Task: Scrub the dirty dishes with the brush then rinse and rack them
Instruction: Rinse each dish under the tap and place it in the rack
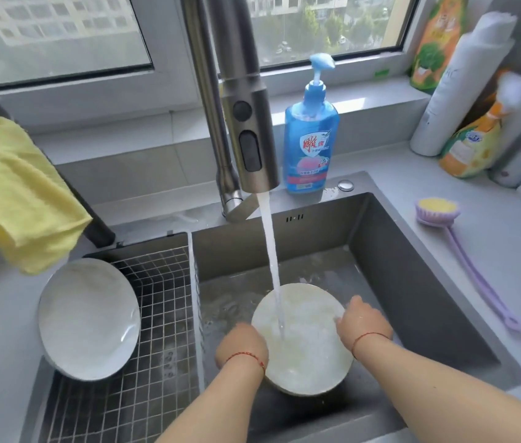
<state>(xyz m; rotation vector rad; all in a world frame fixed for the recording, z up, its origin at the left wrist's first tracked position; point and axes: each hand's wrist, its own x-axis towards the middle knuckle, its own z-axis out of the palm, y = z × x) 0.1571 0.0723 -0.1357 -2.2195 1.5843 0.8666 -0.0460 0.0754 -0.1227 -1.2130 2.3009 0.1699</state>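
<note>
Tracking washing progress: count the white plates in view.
2. One plate is held by both hands under the running water in the sink; the other plate leans in the wire rack. None else visible.

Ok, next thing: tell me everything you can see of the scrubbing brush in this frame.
The brush lies flat on the grey counter to the right of the sink, with neither hand on it. It has a round lilac head, turned up, filled with a yellow pad or bristles, and a long thin lilac handle that looks like plastic and ends in a small loop. The head points toward the window and the handle runs toward the person. Only the counter touches it.
</note>
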